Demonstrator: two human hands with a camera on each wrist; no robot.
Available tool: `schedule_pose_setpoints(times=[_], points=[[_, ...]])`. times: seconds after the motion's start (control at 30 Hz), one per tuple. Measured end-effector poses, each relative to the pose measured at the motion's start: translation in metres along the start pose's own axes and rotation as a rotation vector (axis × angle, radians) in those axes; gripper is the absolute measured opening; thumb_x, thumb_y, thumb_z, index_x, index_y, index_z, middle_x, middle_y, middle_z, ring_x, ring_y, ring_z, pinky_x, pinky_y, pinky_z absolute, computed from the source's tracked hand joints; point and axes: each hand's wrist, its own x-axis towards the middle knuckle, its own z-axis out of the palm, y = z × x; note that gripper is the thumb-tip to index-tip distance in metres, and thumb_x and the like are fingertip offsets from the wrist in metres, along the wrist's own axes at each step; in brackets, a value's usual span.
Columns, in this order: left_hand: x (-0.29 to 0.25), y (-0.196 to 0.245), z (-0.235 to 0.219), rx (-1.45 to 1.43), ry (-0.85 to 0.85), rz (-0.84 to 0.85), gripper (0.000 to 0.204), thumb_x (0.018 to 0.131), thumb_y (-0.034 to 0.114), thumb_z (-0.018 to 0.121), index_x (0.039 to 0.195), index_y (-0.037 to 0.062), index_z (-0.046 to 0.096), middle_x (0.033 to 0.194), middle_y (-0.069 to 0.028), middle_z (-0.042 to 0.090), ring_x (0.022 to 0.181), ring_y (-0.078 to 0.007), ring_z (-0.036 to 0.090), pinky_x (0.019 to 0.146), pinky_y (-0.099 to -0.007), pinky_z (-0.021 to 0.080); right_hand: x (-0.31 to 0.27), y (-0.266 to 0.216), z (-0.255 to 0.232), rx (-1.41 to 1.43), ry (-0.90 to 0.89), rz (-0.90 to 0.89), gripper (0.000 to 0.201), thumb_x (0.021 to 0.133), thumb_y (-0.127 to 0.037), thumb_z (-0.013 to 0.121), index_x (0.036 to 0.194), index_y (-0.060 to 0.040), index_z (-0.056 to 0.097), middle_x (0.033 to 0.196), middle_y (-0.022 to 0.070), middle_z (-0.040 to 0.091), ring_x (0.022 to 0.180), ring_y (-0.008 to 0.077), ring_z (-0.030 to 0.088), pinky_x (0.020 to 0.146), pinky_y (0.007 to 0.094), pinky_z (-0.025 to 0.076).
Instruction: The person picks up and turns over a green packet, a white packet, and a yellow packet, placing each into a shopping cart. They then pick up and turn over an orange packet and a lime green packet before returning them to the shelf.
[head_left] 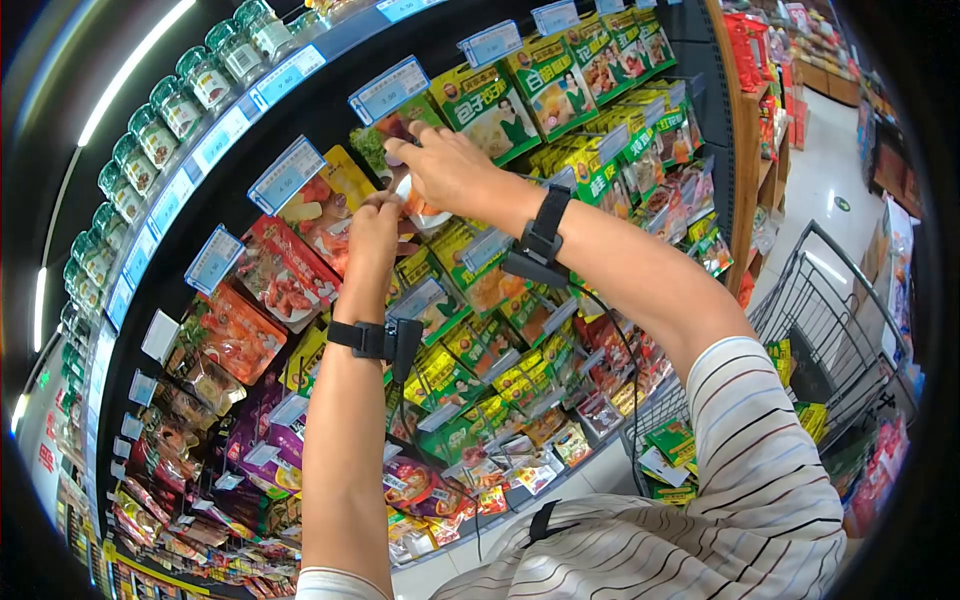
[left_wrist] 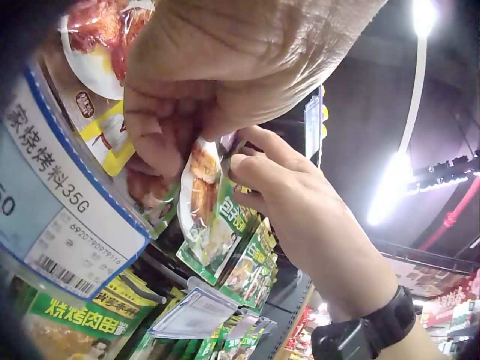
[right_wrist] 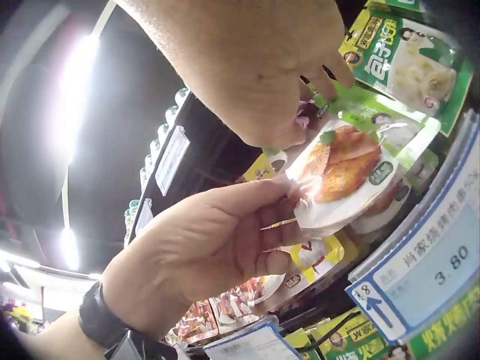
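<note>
Both hands meet at a hanging seasoning packet (right_wrist: 341,169) with roast meat on a white plate pictured on its front. My left hand (head_left: 374,238) pinches the packet's side edge between thumb and fingers; the right wrist view shows this left hand (right_wrist: 217,236) from behind. My right hand (head_left: 452,172) has its fingers curled at the packet's top, above the left one. In the left wrist view the packet (left_wrist: 200,191) slants between the left hand (left_wrist: 225,67) and the right hand (left_wrist: 300,199). The right fingertips are partly hidden behind the packet.
Price tags (head_left: 390,90) jut out before the hanging rows. Green seasoning packets (head_left: 482,108) hang to the right, red packets (head_left: 287,270) to the left. Jars with green lids (head_left: 205,80) line the shelf above. A shopping cart (head_left: 835,290) holding packets stands at the right.
</note>
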Motion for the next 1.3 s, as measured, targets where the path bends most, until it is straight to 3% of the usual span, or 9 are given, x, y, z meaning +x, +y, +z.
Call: schedule_pose_setpoints(times=[0.17,0.37,0.5,0.8,0.87,0.97,1.0,1.1,1.3], points=[[-0.022,0.013,0.0,0.141,0.038,0.058,0.048,0.098,0.035,0.056,0.128,-0.0016,0.052,0.114,-0.0112,0.062,0.098,-0.0194,0.064,0.067,-0.0316,0.057,0.01,0.005,0.008,-0.035,-0.019,0.033,0.042,0.083,-0.014,0.061,0.124,-0.0103,0.06,0.124,0.0245,0.057,0.105,0.0417,0.062,0.089,0.0497,0.05],[-0.077,0.041,-0.011,0.122,0.007,0.083,0.058,0.096,0.04,0.06,0.133,-0.0034,0.05,0.118,-0.0128,0.061,0.099,-0.0189,0.064,0.071,-0.0301,0.055,0.019,0.001,0.007,-0.055,-0.161,0.078,0.042,0.087,-0.013,0.055,0.128,-0.0104,0.061,0.134,0.0274,0.053,0.113,0.0433,0.059,0.094,0.0477,0.05],[-0.121,0.055,-0.014,0.066,-0.031,0.086,0.052,0.097,0.039,0.058,0.131,-0.0002,0.053,0.122,-0.014,0.062,0.096,-0.0176,0.065,0.073,-0.0303,0.053,0.022,0.004,0.02,-0.056,-0.132,0.096,0.034,0.082,-0.014,0.061,0.115,-0.01,0.066,0.124,0.0226,0.059,0.107,0.0403,0.062,0.091,0.0475,0.05],[-0.193,0.058,-0.022,0.015,0.003,0.049,0.037,0.1,0.028,0.054,0.125,-0.0003,0.056,0.117,-0.0118,0.062,0.093,-0.0157,0.065,0.072,-0.029,0.054,0.003,-0.007,-0.005,0.069,-0.093,0.073,0.037,0.089,-0.014,0.053,0.124,-0.0077,0.062,0.128,0.0252,0.056,0.115,0.0429,0.056,0.098,0.0475,0.046],[-0.21,0.049,-0.023,-0.046,-0.033,0.054,0.036,0.101,0.027,0.054,0.124,-0.0002,0.056,0.116,-0.0122,0.062,0.093,-0.0156,0.065,0.072,-0.029,0.054,-0.02,-0.017,-0.022,0.133,-0.072,0.074,0.037,0.092,-0.015,0.054,0.127,-0.005,0.06,0.13,0.0233,0.055,0.123,0.0409,0.051,0.103,0.0463,0.043],[-0.243,0.034,-0.019,-0.148,-0.106,0.03,0.034,0.101,0.026,0.054,0.123,0.0002,0.057,0.115,-0.013,0.064,0.093,-0.0161,0.066,0.071,-0.0292,0.055,-0.063,-0.039,-0.057,0.24,0.056,-0.014,0.03,0.087,-0.011,0.057,0.115,-0.0044,0.064,0.114,0.0199,0.061,0.106,0.038,0.058,0.093,0.048,0.048],[-0.255,0.025,-0.017,-0.175,-0.143,-0.002,0.033,0.101,0.026,0.054,0.123,0.0003,0.057,0.115,-0.0129,0.064,0.093,-0.0169,0.066,0.072,-0.0295,0.055,-0.084,-0.043,-0.065,0.254,-0.039,0.057,0.034,0.092,-0.013,0.057,0.124,-0.0023,0.06,0.13,0.0205,0.056,0.12,0.0378,0.053,0.103,0.0436,0.043],[-0.288,-0.023,-0.009,-0.252,-0.273,-0.161,0.033,0.1,0.025,0.056,0.123,0.0008,0.056,0.114,-0.0138,0.065,0.091,-0.0193,0.067,0.072,-0.031,0.055,-0.147,-0.071,-0.1,0.328,-0.14,0.228,0.032,0.092,-0.012,0.057,0.122,-0.0015,0.06,0.124,0.0209,0.059,0.117,0.0358,0.055,0.102,0.0415,0.043],[-0.372,-0.123,-0.018,-0.314,-0.554,-0.502,0.037,0.101,0.03,0.057,0.123,0.0003,0.056,0.109,-0.0104,0.067,0.09,-0.0155,0.065,0.075,-0.0278,0.052,-0.294,-0.152,-0.131,0.591,-0.287,0.714,0.028,0.095,-0.021,0.056,0.114,-0.0019,0.062,0.096,0.0186,0.067,0.089,0.033,0.066,0.08,0.0422,0.051]])
